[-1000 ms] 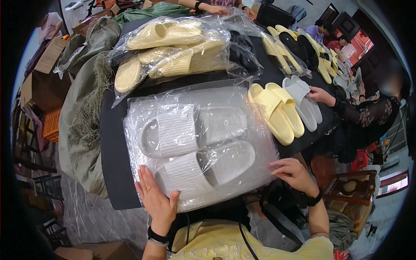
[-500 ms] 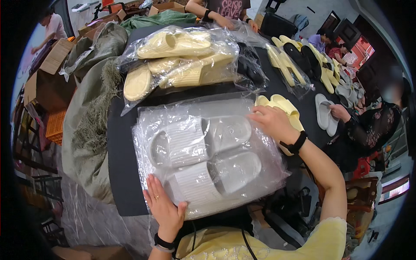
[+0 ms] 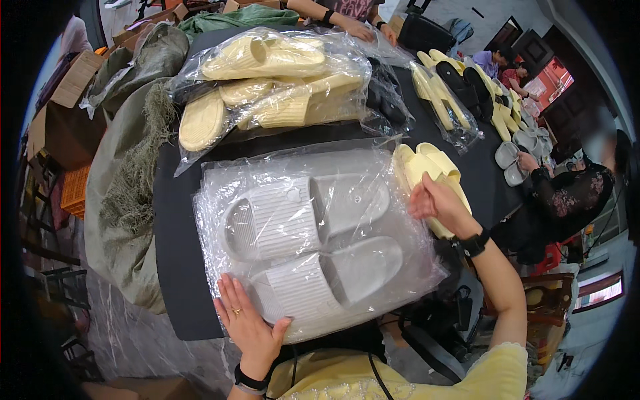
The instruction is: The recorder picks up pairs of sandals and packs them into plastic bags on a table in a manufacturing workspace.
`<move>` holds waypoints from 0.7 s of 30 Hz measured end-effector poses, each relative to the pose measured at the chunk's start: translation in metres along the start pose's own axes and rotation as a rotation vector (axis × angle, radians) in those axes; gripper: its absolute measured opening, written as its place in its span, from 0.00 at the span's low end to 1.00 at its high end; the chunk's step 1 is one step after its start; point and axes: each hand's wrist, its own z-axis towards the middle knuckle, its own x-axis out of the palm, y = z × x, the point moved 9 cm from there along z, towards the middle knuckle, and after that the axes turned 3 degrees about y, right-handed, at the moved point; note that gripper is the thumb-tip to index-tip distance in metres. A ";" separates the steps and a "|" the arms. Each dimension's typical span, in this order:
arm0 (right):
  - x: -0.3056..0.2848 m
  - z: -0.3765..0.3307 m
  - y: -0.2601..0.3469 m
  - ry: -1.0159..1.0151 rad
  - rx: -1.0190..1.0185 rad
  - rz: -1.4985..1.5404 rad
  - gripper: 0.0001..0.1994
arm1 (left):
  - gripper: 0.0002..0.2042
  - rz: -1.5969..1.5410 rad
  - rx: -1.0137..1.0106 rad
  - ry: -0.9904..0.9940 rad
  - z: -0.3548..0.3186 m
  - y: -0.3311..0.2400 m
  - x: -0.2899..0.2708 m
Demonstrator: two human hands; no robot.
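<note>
In front of me a pair of light grey ribbed slippers [image 3: 287, 220] lies in a clear plastic bag [image 3: 421, 267], on top of what looks like a stack of flat clear bags. My left hand [image 3: 252, 327] rests flat with fingers stretched on the bag's near left corner. Over the bag's right edge hovers my right hand [image 3: 440, 205], open and holding nothing, its fingers pointing left. Just beyond and partly behind it is a pair of yellow slippers [image 3: 430, 160] on the dark table [image 3: 183, 267].
Bagged yellow slippers [image 3: 280, 93] are piled at the far side. Rows of yellow, black and grey slippers run along the right. A person [image 3: 567, 177] there handles grey slippers [image 3: 510, 163]; another person's hands [image 3: 360, 28] work at the far edge. A grey-green sack [image 3: 127, 200] hangs at left.
My right hand has moved right and nearer, off the bag's far right part. My left hand stays on the bag. The person at right has moved the grey slippers away.
</note>
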 end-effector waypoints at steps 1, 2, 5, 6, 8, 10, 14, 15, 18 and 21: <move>0.003 -0.009 -0.002 -0.002 0.006 -0.001 0.12 | 0.48 -0.023 0.002 -0.009 0.000 0.001 0.000; 0.015 -0.017 -0.008 0.079 0.062 0.026 0.15 | 0.48 -0.043 0.002 -0.018 0.000 0.001 -0.001; 0.039 -0.035 -0.008 0.203 -0.003 -0.168 0.17 | 0.48 -0.042 -0.003 -0.008 0.000 0.000 0.000; 0.045 -0.039 0.001 0.243 -0.131 -0.393 0.17 | 0.48 -0.040 0.001 -0.006 0.001 -0.001 0.000; 0.039 -0.039 0.009 0.257 -0.167 -0.160 0.14 | 0.48 -0.046 -0.002 -0.019 0.001 -0.002 -0.002; 0.028 -0.034 0.015 0.272 -0.209 0.067 0.12 | 0.47 -0.044 -0.002 -0.024 0.001 -0.003 -0.002; -0.047 -0.021 0.018 -0.277 -0.557 -0.805 0.08 | 0.46 -0.004 0.006 -0.016 0.004 -0.007 0.000; -0.051 -0.015 0.004 -0.201 -0.522 -0.986 0.10 | 0.46 -0.005 0.010 -0.023 0.003 -0.008 -0.001; -0.047 -0.005 -0.017 -0.084 -0.452 -1.134 0.18 | 0.46 0.008 -0.001 -0.011 0.001 -0.006 -0.002; -0.055 0.002 -0.013 -0.267 -0.466 -1.181 0.13 | 0.45 0.016 -0.003 -0.020 -0.002 -0.002 -0.005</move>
